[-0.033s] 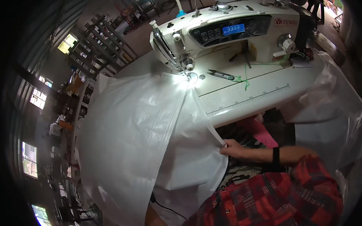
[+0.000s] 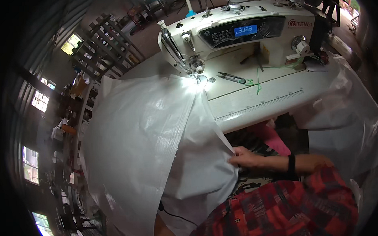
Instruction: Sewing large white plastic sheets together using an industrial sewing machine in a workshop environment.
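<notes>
Gripping white woven sheet (image 2: 156,131), right hand (image 2: 245,157) below sewing machine (image 2: 240,33).

A small blue-lit rectangular screen (image 2: 245,30) sits on the sewing machine's (image 2: 278,40) dark panel.

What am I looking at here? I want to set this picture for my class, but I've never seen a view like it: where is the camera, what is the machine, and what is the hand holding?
The camera sits on a person's head and looks down, so its wide lens bends straight edges. The machine is a white sewing machine on a pale table. A large sheet of shiny white woven fabric runs from under its lit needle and hangs off the table's front. Small thread snips and a bit of green thread lie on the table. The right hand, coming from a red checked sleeve, pinches the fabric's edge. The left hand cannot be seen.
</notes>
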`<state>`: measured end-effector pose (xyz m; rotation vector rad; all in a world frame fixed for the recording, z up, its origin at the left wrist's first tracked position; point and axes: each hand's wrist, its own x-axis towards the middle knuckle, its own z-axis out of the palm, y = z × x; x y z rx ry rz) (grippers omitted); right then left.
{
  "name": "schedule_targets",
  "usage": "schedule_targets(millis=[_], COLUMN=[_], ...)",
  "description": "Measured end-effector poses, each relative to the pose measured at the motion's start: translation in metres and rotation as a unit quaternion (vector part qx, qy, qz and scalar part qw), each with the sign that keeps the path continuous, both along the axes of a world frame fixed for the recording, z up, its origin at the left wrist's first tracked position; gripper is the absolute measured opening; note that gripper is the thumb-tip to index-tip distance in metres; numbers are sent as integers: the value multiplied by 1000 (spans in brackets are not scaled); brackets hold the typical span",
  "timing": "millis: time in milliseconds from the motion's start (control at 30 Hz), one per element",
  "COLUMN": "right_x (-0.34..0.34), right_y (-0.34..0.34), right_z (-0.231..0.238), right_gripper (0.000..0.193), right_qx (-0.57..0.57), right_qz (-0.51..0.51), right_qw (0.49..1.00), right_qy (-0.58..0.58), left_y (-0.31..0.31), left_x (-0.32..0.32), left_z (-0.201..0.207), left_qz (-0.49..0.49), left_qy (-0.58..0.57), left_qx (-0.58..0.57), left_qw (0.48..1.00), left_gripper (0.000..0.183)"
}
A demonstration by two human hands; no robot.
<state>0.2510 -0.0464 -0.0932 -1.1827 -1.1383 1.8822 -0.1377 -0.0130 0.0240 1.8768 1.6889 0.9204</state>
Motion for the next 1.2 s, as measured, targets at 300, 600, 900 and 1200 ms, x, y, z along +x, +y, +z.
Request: schedule_targets(millis=[300,600,900,1200], right_x=[34,-1,-39,-53], right_y=[-19,85,180,68], right_z=[43,99,91,80], right_gripper=[14,35,25,33], right_qx=[162,190,-55,84], right_qz=[56,-128,-289,13], right_qw=[913,973,916,934], right_qy=[-369,13,272,347], left_y=[9,25,24,16], left_x=[37,97,107,135], left_z=[10,25,36,69], left_qz=[-82,-235,-334,-300], left_qy=[-78,-240,-472,-258], left_qx=[-11,-33,-125,13], left_qw=[993,941,806,918], left_gripper=[33,35,52,42])
